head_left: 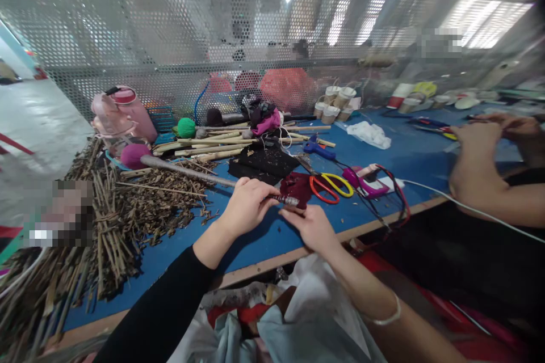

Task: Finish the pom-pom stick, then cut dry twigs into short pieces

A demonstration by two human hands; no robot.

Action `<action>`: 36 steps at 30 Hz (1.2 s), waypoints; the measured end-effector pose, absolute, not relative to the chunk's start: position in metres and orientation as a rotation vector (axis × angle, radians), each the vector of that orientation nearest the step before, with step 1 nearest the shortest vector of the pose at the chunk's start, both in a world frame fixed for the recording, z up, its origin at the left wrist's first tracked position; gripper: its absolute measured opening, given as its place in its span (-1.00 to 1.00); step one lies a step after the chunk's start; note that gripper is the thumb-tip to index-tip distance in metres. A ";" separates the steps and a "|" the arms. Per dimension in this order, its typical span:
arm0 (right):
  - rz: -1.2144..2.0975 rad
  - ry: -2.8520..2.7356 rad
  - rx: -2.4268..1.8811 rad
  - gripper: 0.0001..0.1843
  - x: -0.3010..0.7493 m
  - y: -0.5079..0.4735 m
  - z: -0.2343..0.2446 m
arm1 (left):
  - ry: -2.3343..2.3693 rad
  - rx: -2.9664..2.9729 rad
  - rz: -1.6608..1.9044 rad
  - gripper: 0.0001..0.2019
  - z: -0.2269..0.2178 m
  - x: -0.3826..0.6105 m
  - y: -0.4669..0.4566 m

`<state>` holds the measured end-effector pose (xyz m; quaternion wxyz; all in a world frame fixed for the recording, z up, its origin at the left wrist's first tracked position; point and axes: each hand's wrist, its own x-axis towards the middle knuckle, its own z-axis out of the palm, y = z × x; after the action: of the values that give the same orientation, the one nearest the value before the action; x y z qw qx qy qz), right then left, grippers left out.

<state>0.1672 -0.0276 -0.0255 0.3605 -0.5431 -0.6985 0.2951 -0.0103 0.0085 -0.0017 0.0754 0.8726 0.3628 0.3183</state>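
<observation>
Taking the blue table (272,238) as landmark: its left end is buried under one heap of dry twigs (128,215), too tangled to count. Behind the heap stands one pink bottle (128,110), with one green yarn ball (186,127) beside a row of bamboo sticks. One long grey stick (187,173) runs from that side toward the table's front edge. The left hand (247,205) is curled closed around it near its tip; the right hand (313,227) pinches the tip with fingers drawn together, against a dark red cloth piece (298,186). Just right lies one pair of red-and-yellow scissors (330,187). At the table's right end, another person's two hands (481,147) meet; what they hold cannot be made out.
</observation>
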 end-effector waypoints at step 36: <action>0.611 -2.193 -1.278 -0.77 0.194 0.013 0.034 | 1.021 2.562 0.969 -0.88 -0.002 -0.013 0.007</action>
<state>0.1936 0.0135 0.0343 0.2625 -0.4723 -0.8106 0.2257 -0.0130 0.0072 -0.0016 0.1089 0.8712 0.3471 0.3296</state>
